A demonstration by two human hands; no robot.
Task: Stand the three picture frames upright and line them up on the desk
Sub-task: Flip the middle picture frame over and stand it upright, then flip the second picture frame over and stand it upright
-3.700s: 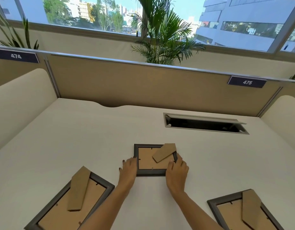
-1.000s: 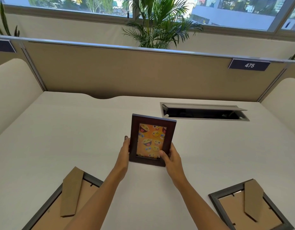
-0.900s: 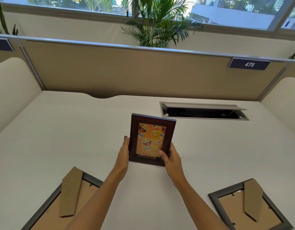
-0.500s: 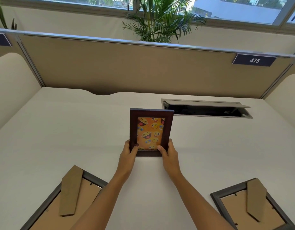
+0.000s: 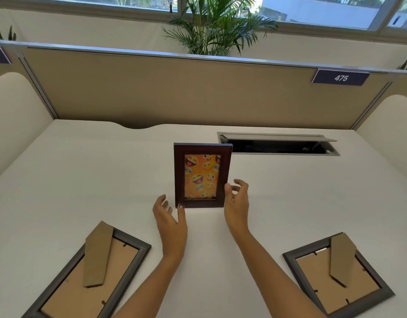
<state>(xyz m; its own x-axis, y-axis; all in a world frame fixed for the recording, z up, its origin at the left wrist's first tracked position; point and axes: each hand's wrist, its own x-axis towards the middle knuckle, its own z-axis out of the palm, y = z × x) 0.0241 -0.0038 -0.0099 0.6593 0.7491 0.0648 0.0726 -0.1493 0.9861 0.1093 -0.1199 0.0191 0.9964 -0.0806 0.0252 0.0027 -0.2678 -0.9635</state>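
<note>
A small dark brown frame (image 5: 202, 175) with an orange emoji picture stands upright in the middle of the white desk (image 5: 83, 180), facing me. My left hand (image 5: 169, 214) is open at its lower left corner, thumb tip just at the frame's edge. My right hand (image 5: 236, 200) is open beside its lower right edge, fingers spread. Neither hand grips it. A larger grey frame (image 5: 87, 274) lies face down at the near left, its cardboard stand up. Another grey frame (image 5: 337, 274) lies face down at the near right.
An open cable hatch (image 5: 278, 145) is sunk into the desk behind the standing frame, to its right. A beige partition (image 5: 198, 92) closes off the back, with curved side panels (image 5: 12, 115) left and right. A palm plant (image 5: 216, 26) stands behind the partition.
The small frame went from lying face down to standing upright, a little further back. Both hands, which held its lower corners half a second ago, have opened and drawn slightly away.
</note>
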